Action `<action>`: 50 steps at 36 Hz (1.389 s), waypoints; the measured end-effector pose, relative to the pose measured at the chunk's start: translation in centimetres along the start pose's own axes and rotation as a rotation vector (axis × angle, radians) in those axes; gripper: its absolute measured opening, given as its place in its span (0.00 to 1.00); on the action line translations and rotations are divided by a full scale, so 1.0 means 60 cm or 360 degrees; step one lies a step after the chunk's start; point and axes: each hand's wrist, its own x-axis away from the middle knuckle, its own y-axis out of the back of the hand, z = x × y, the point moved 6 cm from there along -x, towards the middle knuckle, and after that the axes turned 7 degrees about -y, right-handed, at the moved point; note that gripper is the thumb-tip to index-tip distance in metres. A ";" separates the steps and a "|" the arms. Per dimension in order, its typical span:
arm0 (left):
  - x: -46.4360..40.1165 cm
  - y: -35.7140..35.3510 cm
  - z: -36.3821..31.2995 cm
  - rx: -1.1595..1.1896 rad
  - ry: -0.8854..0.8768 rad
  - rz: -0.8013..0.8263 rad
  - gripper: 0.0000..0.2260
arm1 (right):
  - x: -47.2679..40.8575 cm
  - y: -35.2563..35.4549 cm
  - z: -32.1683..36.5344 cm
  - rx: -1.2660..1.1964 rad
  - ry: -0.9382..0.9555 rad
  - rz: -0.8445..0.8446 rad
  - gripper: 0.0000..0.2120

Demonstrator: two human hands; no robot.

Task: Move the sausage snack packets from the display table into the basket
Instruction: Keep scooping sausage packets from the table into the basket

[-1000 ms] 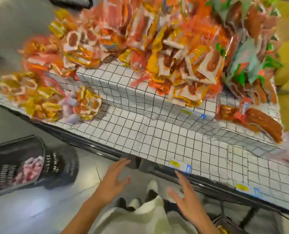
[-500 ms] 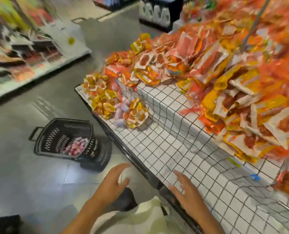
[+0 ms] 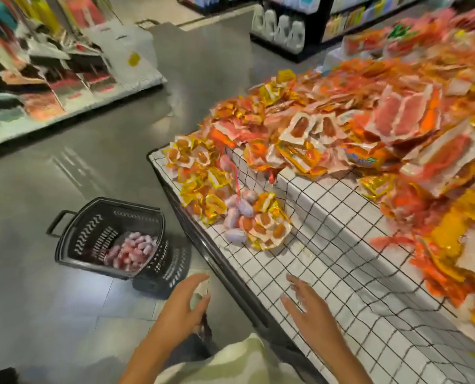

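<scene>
Both your hands are empty. Your left hand (image 3: 185, 306) hangs over the floor just off the table edge, fingers loosely spread; your right hand (image 3: 305, 309) hovers over the bare front strip of the display table (image 3: 341, 273), fingers straight and apart. Neither touches anything, and they have kept that same pose over the last second.

What has changed is your view. A second ago you were looking down at the table front; since then your head has swung left and up, so the table corner and the aisle now fill the picture. That turn has brought the basket (image 3: 106, 239) fully into sight on the floor, left of the table corner and well apart from both hands. It already holds a clump of pink sausage packets (image 3: 132, 252) low in its right side.

Further along, near the table corner, a bunch of pale pink sausages (image 3: 237, 217) lies among yellow and orange snack packs (image 3: 203, 184), still on the table. It looks like the same sort as what is in the basket, so I judge it your next pick. It lies ahead of your right hand.

Beyond that the big heap of packets (image 3: 369, 120) rises up the tiers, blurred.
</scene>
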 end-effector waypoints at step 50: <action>-0.410 0.204 0.068 -0.0349 -0.0320 0.0431 0.18 | -0.265 -0.055 0.205 0.0338 0.0081 -0.1147 0.27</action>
